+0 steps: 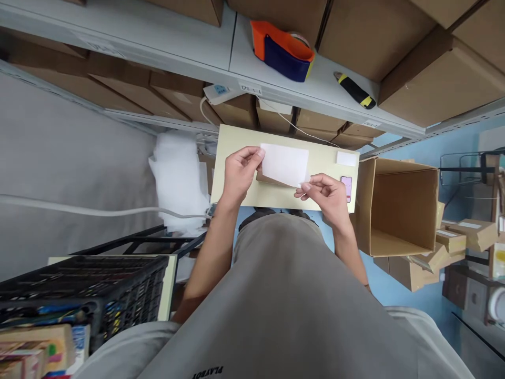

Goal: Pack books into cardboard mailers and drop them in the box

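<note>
A blank white sheet, label-sized (284, 162), is stretched between my two hands above the pale yellow table (236, 138). My left hand (241, 171) pinches its upper left corner between thumb and fingers. At its lower right corner, my right hand (325, 195) pinches the edge. Beneath the sheet, mostly covered by it, lies a flat brown cardboard piece or box (270, 180); which of these it is I cannot tell. A phone (346, 188) with a lit pinkish screen lies just beyond my right hand, and a small white stack of paper (346, 158) sits at the table's far right corner.
Above the table, a grey shelf (158, 47) carries brown boxes, an orange and blue tape dispenser (282, 51) and a yellow-black cutter (354, 90). A large open carton (402, 205) stands at right. To the left are white wrapping material (179, 173) and a black crate (130, 295).
</note>
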### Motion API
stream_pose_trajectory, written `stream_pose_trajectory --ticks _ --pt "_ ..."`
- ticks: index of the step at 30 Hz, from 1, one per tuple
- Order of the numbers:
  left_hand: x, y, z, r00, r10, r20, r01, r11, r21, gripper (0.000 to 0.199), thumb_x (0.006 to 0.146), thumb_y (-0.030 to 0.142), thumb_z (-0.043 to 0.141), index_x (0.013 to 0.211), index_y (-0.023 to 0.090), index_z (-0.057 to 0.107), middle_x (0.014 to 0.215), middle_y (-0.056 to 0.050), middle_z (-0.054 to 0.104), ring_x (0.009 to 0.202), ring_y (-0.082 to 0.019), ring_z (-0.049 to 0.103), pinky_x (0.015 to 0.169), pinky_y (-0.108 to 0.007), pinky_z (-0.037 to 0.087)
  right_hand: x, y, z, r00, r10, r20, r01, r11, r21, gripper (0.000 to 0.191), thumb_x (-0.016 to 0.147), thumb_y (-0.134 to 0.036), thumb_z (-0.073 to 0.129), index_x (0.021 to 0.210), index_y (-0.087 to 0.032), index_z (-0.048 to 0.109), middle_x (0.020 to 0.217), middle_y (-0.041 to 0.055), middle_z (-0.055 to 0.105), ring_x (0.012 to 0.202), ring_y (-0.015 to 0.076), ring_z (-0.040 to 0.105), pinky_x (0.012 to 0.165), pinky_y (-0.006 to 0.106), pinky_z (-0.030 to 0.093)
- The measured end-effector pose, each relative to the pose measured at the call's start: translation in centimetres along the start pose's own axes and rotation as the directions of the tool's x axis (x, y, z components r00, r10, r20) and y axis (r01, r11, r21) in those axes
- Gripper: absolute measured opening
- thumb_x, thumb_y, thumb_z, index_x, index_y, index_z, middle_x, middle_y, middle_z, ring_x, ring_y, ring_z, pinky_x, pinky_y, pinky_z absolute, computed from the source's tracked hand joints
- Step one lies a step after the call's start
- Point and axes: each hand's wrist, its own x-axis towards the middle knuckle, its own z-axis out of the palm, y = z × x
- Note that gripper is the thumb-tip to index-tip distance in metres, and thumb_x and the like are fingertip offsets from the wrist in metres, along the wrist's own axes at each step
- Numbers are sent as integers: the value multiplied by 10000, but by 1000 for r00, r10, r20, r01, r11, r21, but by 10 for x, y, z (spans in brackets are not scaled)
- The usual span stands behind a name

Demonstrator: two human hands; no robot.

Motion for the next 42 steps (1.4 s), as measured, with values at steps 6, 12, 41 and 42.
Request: stream_pose_trajectory --ticks 6,12,41,42 --pt "-6 4 5 999 7 -50 -11 996 -92 470 889 664 908 928 226 741 847 -15 701 767 -149 660 671 -255 540 -15 -7 13 981 -133 -140 108 979 -173 391 949 -648 858 997 -263 813 873 22 842 875 231 861 825 389 738" --pt "-13 9 1 999 -15 -38 9 987 -161 552 940 764 809 817 244 673 697 -5 595 724 -180 682 687 -303 607 -5 9 3 926 -274 -260 200 939 -279 354 1039 -642 739 1130 -308 814 916 14 850 935 234 866 909 418 760" --pt "-76 37 112 988 35 150 -43 998 52 472 783 630 992 1036 242 898 1089 -65 840 967 -248 833 988 -431 724 22 37 -70 993 -108 -44 105 992 -65 531 888 -716 892 1236 -316 859 1103 29 860 1033 232 826 971 454 740" --pt "-75 37 113 987 42 157 -53 997 64 458 799 631 982 1030 243 903 1086 -66 845 971 -249 834 983 -428 727 21 37 -71 993 -109 -49 106 992 -63 518 891 -710 894 1225 -315 865 1106 30 865 1031 234 829 973 457 742"
